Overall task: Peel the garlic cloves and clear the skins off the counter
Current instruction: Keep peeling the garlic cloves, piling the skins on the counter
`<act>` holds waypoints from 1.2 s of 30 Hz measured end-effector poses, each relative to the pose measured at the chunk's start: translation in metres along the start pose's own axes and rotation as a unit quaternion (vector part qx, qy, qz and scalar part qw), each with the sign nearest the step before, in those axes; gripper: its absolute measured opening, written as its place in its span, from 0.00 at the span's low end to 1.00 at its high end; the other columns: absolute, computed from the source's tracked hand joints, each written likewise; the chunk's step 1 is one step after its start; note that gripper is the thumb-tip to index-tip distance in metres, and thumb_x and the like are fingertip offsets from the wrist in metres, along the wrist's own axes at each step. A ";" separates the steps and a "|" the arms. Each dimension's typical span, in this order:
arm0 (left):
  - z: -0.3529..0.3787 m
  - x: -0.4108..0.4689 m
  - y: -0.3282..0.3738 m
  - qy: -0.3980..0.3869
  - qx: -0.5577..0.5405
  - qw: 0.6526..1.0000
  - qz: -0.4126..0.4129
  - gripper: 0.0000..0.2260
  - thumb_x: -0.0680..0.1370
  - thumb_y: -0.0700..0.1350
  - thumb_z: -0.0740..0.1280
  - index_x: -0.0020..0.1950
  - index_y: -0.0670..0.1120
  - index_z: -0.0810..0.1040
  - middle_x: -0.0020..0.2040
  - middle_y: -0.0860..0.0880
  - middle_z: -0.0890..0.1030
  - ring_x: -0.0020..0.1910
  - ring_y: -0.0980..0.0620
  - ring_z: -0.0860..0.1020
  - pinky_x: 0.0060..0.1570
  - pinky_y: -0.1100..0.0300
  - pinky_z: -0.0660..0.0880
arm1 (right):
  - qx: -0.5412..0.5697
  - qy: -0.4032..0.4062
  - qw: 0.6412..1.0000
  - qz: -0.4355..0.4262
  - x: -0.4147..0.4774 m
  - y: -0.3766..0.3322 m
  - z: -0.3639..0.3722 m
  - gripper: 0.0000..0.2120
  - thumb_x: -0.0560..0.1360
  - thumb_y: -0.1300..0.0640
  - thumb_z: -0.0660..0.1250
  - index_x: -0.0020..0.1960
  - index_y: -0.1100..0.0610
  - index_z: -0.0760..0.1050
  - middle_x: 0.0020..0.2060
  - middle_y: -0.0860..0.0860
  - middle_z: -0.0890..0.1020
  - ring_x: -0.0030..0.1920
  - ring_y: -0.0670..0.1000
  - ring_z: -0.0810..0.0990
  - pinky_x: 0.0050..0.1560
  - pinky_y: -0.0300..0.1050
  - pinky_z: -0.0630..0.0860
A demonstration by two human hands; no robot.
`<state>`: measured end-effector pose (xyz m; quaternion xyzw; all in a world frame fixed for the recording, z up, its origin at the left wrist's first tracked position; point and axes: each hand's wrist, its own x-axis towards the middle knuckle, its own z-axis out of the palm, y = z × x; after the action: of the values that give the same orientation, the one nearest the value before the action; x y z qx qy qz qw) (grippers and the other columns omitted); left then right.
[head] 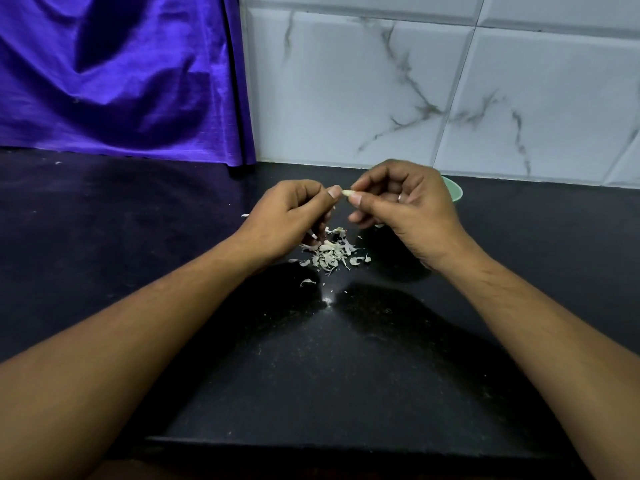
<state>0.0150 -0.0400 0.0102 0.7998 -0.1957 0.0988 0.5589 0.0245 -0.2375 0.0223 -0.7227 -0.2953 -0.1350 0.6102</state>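
**Black counter, a clove held between two hands**

A dark, speckled stone counter [346, 375] runs up to a wall of white tiles [381, 81] veined in grey. On the left, a shiny purple cloth [121, 71] hangs down in folds until its hem meets the counter's back edge.

Both bare forearms reach in from the near edge and meet above the middle of the counter. A small, pale garlic clove [347, 193] is held in the air between the two hands, clear of the surface. The left hand [291, 216] has its fingers curled, with its thumb tip against the clove's left end. The right hand [405, 206] pinches the other end between thumb and forefinger, its remaining fingers curled underneath. A thin ring [400, 198] shows on one of the right hand's fingers.

Directly below the hands, a loose heap of papery garlic skins [330, 252] lies on the counter, white to pale tan. A few stray flakes sit apart from it. One curled piece [307, 281] lies nearer the viewer, and another scrap [245, 215] lies just left of the left hand.

Behind the right hand, close to the wall, the rim of a pale green bowl [454, 192] shows. The hand hides most of it, and what it holds cannot be seen.
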 end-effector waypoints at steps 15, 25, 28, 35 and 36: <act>-0.012 0.003 -0.006 0.102 0.140 0.984 0.038 0.05 0.74 0.49 0.79 0.42 0.51 0.85 0.38 0.52 0.85 0.34 0.59 0.78 0.39 0.63 0.75 | -0.363 0.172 0.915 -0.021 0.014 0.014 -0.065 0.02 0.76 0.55 0.72 0.47 0.50 0.83 0.41 0.45 0.85 0.44 0.46 0.83 0.51 0.46 0.80; -0.022 0.007 -0.012 0.136 0.161 0.977 0.016 0.19 0.78 0.58 0.70 0.34 0.46 0.77 0.31 0.44 0.79 0.31 0.45 0.77 0.40 0.47 0.77 | -0.362 0.125 0.915 -0.131 0.011 0.001 -0.048 0.05 0.76 0.55 0.72 0.50 0.54 0.85 0.43 0.47 0.84 0.43 0.46 0.81 0.46 0.42 0.76; -0.021 0.006 -0.013 0.112 0.193 0.975 0.009 0.20 0.81 0.60 0.66 0.37 0.49 0.83 0.33 0.44 0.80 0.32 0.46 0.77 0.40 0.48 0.76 | -0.376 0.027 0.918 -0.124 0.007 -0.003 -0.036 0.03 0.75 0.55 0.74 0.49 0.50 0.85 0.39 0.41 0.82 0.38 0.42 0.79 0.42 0.41 0.73; -0.025 0.010 -0.025 0.082 0.276 0.958 -0.009 0.04 0.79 0.51 0.71 0.48 0.54 0.85 0.41 0.56 0.83 0.41 0.58 0.80 0.47 0.54 0.78 | -0.464 -0.140 0.874 -0.030 0.001 0.002 -0.019 0.09 0.78 0.56 0.71 0.56 0.47 0.84 0.31 0.32 0.77 0.33 0.32 0.74 0.45 0.42 0.75; -0.026 0.011 -0.026 0.069 0.301 0.951 -0.014 0.03 0.78 0.51 0.71 0.50 0.54 0.84 0.43 0.57 0.83 0.44 0.56 0.80 0.50 0.53 0.78 | -0.471 -0.146 0.870 -0.024 0.000 0.002 -0.017 0.10 0.78 0.56 0.71 0.57 0.47 0.84 0.31 0.31 0.77 0.35 0.33 0.75 0.46 0.42 0.74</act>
<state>0.0372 -0.0102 0.0010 0.9249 -0.1060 0.2004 0.3053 0.0287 -0.2543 0.0250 -0.9285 -0.2999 -0.1652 0.1439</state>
